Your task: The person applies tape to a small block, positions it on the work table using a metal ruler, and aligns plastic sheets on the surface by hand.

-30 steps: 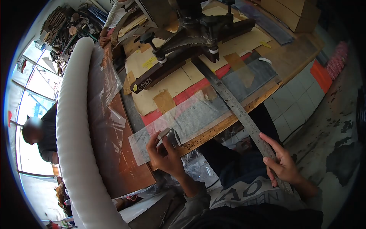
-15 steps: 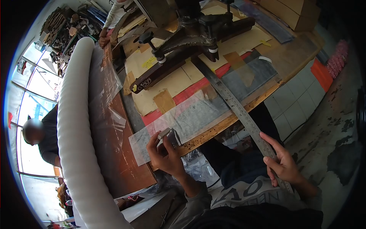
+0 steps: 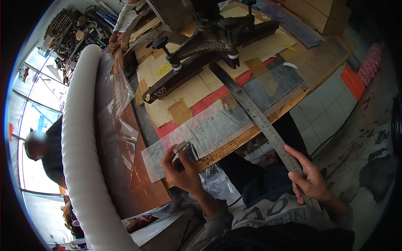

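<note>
My left hand (image 3: 182, 170) grips a small grey block (image 3: 180, 146) between its fingers, over the near edge of a translucent plastic sheet (image 3: 201, 130). In my right hand (image 3: 309, 180) is the near end of a long steel ruler (image 3: 268, 127). The ruler slants across the plastic sheet and the wooden table edge (image 3: 251, 131), and its far end lies by the black metal press bar (image 3: 184, 76). Beneath the press are cream boards (image 3: 201, 88), a red strip and pieces of brown tape.
A thick white foam roll (image 3: 83, 146) runs along the left beside a brown sheet-covered surface (image 3: 144, 190). Behind it is a person in dark clothes (image 3: 51, 146). Another person's hand (image 3: 113, 43) rests at the far left. A cardboard box (image 3: 320, 14) stands at the back right.
The foam roll has shifted slightly, and the person behind it has moved a little. Both my hands, the block and the ruler look the same.
</note>
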The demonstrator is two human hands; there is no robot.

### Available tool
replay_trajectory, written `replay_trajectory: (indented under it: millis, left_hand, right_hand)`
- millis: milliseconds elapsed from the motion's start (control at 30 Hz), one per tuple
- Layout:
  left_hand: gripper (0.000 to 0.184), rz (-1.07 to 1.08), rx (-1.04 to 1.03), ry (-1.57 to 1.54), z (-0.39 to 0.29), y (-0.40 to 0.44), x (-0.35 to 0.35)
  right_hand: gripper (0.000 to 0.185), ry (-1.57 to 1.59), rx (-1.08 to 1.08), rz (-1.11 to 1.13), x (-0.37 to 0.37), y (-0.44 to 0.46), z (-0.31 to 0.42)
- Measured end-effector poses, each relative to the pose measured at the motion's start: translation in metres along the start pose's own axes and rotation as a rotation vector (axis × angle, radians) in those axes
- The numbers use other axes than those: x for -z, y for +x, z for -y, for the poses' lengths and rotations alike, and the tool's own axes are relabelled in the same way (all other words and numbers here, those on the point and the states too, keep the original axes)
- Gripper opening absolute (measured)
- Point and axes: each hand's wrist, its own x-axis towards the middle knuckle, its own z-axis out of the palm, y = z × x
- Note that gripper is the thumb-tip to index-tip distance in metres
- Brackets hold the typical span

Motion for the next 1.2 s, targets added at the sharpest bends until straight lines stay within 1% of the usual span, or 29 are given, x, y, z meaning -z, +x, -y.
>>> replay_trajectory:
  millis: [233, 333, 433, 533, 633, 733, 1200]
  left_hand:
    - [0.020, 0.010, -0.018, 0.011, 0.0021, 0.0002, 0.0006]
    - [0.021, 0.022, -0.058, 0.095, -0.0047, 0.0013, 0.0009]
    - [0.020, 0.015, -0.069, 0.081, -0.0056, 0.0015, 0.0005]
    - [0.020, 0.047, 0.049, 0.035, -0.0022, -0.0004, 0.0039]
    - [0.020, 0.019, -0.068, 0.099, -0.0057, 0.0016, 0.0015]
    - [0.020, 0.019, -0.013, 0.010, 0.0014, 0.0013, 0.0016]
    - [0.020, 0.035, 0.002, 0.028, 0.0031, 0.0012, 0.0027]
  right_hand:
    - [0.059, 0.003, 0.012, 0.003, -0.0010, -0.0001, -0.0007]
    - [0.059, -0.004, 0.016, 0.000, -0.0013, -0.0002, -0.0011]
    - [0.059, -0.016, 0.020, -0.002, -0.0016, 0.0000, -0.0019]
    - [0.059, -0.020, 0.012, -0.005, -0.0021, -0.0001, -0.0009]
    - [0.059, -0.019, 0.008, -0.009, -0.0028, 0.0000, 0.0003]
    - [0.059, -0.013, 0.000, -0.008, -0.0032, -0.0001, 0.0012]
    - [0.060, -0.010, 0.001, 0.006, 0.0006, 0.0006, -0.0018]
